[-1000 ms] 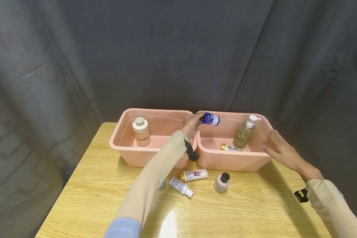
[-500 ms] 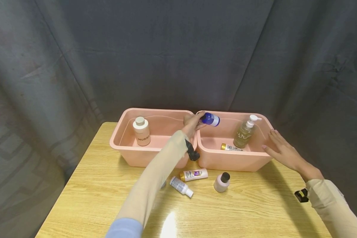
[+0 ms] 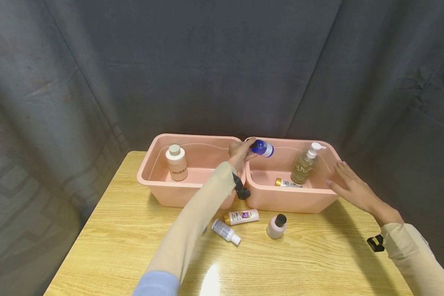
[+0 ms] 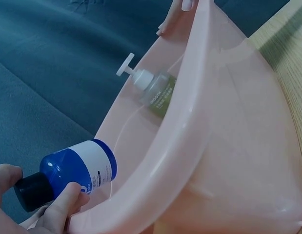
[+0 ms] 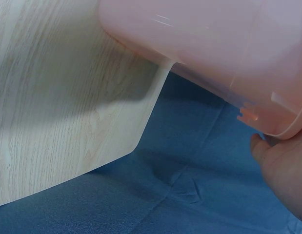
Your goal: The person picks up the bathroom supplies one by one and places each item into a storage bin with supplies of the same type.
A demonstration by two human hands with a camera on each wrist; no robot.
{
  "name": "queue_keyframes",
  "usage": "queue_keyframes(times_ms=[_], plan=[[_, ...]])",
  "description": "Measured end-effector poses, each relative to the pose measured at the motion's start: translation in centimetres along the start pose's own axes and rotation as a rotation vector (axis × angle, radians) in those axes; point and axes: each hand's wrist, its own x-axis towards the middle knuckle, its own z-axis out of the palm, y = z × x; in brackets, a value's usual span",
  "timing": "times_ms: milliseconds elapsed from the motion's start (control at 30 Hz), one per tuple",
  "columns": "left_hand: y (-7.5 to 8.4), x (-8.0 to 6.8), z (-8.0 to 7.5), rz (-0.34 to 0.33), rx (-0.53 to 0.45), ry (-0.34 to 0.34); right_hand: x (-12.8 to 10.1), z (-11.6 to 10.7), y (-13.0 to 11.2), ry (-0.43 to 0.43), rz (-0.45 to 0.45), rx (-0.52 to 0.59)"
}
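- A person's left hand point(image 3: 239, 151) gripped a blue bottle point(image 4: 82, 165) around its black cap point(image 4: 33, 191), fingers point(image 4: 65, 201) closed about that end and the base pointing right.
- The blue bottle hung tilted over the left end of the right-hand bin point(image 3: 292, 201); whether it touched the rim could not be told.
- The right hand point(image 3: 351, 188), fingers straight and thumb apart, rested on the rim at that bin's right end.
- The left-hand bin point(image 3: 177, 195) stood just beside its pink twin on a wood-grain table point(image 3: 122, 246), a dark curtain point(image 3: 207, 74) close behind; one table corner showed near the right-hand bin's outer end.
- Inside the right-hand bin, a pump bottle point(image 3: 302, 167) stood upright with a gold-capped tube point(image 3: 289, 184) lying beside it, both apart from the blue bottle.
- Inside the left-hand bin, a white bottle marked "MURRA" point(image 3: 177, 166) stood upright toward the left end.
- Before the bins, a pinkish-white bottle point(image 3: 244, 216) and a white-capped bottle point(image 3: 225, 232) lay near a standing black-capped pink bottle point(image 3: 275, 228).
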Motion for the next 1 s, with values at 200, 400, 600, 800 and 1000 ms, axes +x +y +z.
queue_keyframes(times_ms=[200,400,600,800,1000], plan=[[0.02,-0.12,-0.08,0.014,0.024,-0.008,0.01,0.06,0.07,0.005,-0.004,-0.003],[0.12,-0.18,0.02,0.016,0.024,0.000,0.03,0.06,0.13,0.003,-0.003,-0.005],[0.14,-0.11,0.17,0.010,0.043,0.022,0.04,0.06,0.22,0.006,-0.006,-0.007],[0.12,-0.05,0.28,0.005,0.049,0.024,0.11,0.09,0.31,0.005,-0.007,-0.008],[0.07,0.02,0.78,-0.010,0.061,0.076,0.10,0.09,0.26,0.003,-0.003,-0.007]])
